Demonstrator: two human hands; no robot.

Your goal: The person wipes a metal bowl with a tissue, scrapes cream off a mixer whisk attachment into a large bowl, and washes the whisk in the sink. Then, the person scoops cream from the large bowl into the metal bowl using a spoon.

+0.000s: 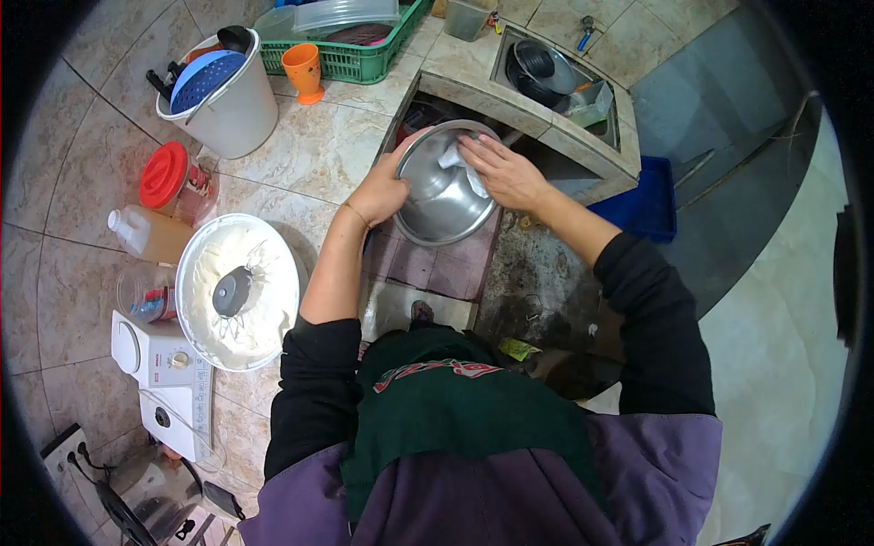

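Observation:
A shiny steel bowl (437, 205) is held up in front of me, its open side facing me. My left hand (379, 189) grips the bowl's left rim, thumb inside. Pressed against the inner right side of the bowl is a white cloth or paper (475, 185), under the fingers of my right hand (510, 175). To the left on the counter, a white bowl (289, 300) holds white cream with a whisk attachment (233, 291) standing in it.
A white mixer (177, 400) is at the lower left. Behind stand a jar with a red lid (164, 175), a utensil bucket (232, 114), an orange cup (302, 71) and a green crate (364, 64). A sink (605, 132) holding pots is at the upper right, a blue bin (651, 205) below it.

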